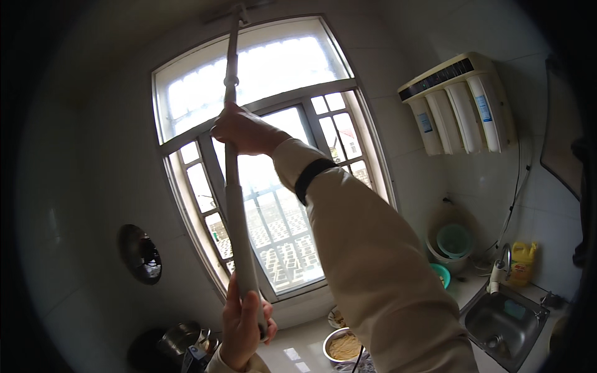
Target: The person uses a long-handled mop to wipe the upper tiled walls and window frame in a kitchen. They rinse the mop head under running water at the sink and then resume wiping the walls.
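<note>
A long telescopic pole rises in front of the window, leaning slightly left toward its top. My right hand is wrapped around the thinner upper section, its arm stretched up in a beige sleeve with a dark band at the wrist. Lower down, my left hand grips the thicker pale handle near its bottom end. A flat, dim head sits at the pole's far end, up by the ceiling above the window frame; its exact kind is hard to make out. Behind the pole, the window lets in bright light.
On the right wall hangs a water purifier with several white canisters. Below are a steel sink, a faucet, a yellow jug and basins. A metal bowl of food and a pot stand along the counter.
</note>
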`<action>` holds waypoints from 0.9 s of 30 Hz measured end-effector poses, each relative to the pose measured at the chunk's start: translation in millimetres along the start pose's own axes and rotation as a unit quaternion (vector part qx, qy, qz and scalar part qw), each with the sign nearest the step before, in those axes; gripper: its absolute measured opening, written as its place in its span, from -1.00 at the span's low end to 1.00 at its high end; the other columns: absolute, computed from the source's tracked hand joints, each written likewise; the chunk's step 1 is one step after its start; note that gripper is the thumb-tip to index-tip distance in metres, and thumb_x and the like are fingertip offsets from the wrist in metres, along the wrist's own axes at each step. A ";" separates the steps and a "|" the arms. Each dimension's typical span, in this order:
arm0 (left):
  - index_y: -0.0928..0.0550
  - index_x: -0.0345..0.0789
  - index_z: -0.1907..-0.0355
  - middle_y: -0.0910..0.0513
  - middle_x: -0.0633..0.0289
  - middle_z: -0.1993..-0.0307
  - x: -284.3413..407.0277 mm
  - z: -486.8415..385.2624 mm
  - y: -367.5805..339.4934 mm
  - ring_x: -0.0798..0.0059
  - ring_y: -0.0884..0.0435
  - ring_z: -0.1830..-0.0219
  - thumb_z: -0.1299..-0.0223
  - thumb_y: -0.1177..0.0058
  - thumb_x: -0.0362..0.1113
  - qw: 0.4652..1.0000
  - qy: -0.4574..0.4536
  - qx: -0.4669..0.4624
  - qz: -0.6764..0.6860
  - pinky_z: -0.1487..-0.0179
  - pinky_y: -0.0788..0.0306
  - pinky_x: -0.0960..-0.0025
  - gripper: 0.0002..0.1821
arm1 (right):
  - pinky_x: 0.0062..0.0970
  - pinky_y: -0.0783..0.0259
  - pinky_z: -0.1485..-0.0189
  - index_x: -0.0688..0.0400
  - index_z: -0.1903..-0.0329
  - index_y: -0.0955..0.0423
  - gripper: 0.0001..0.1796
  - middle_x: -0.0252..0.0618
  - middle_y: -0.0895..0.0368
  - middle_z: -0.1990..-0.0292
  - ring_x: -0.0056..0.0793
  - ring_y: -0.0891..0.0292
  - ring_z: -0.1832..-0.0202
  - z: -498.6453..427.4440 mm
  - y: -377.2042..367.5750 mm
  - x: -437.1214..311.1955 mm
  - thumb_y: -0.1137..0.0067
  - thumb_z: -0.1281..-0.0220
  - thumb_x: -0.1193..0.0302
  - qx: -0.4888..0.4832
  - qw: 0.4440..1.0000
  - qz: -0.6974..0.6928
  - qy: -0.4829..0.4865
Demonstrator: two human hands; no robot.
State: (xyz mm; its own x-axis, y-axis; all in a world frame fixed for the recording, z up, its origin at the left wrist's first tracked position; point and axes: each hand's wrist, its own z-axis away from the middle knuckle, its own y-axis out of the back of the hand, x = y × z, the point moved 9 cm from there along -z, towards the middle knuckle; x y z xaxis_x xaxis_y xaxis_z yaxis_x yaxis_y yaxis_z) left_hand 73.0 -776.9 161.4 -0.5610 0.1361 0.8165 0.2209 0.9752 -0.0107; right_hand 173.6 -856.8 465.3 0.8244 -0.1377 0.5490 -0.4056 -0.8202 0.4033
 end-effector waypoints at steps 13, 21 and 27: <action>-0.04 -0.21 -0.41 -0.37 0.37 0.54 -30.1 -23.7 -63.7 0.79 -0.28 0.71 -0.43 0.21 -0.23 0.994 -0.005 -0.105 0.022 0.73 -0.21 0.64 -0.43 | -0.29 -0.15 -0.09 0.06 0.60 -0.24 -0.76 -0.33 -0.28 0.58 -0.30 -0.30 0.34 87.1 79.5 -19.4 -0.03 0.14 0.68 -0.061 0.953 0.298 0.000; 0.00 -0.25 -0.43 -0.40 0.35 0.54 -68.2 58.3 -79.7 0.76 -0.34 0.67 -0.41 0.18 -0.30 0.994 0.056 -0.092 0.034 0.65 -0.30 0.60 -0.39 | -0.20 -0.09 -0.22 0.03 0.58 -0.28 -0.75 -0.39 -0.29 0.57 -0.34 -0.34 0.31 144.2 65.8 -87.9 -0.09 0.14 0.67 -0.114 0.940 0.312 -0.080; -0.01 -0.23 -0.41 -0.39 0.32 0.52 -38.5 17.9 -117.8 0.73 -0.36 0.64 -0.44 0.23 -0.23 0.988 0.039 -0.123 0.089 0.73 -0.28 0.61 -0.43 | -0.34 -0.14 -0.13 0.03 0.60 -0.32 -0.79 -0.39 -0.38 0.57 -0.37 -0.39 0.28 127.5 110.8 -28.5 -0.14 0.13 0.60 -0.185 0.929 0.304 -0.104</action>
State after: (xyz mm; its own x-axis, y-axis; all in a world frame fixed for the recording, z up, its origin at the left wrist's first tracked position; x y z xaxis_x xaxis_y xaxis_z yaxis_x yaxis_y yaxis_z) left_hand 54.3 -893.9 120.9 -0.4340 0.2782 0.8569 0.5026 0.8641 -0.0260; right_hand 155.4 -1014.5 401.0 0.4407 -0.6488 0.6203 -0.8977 -0.3145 0.3087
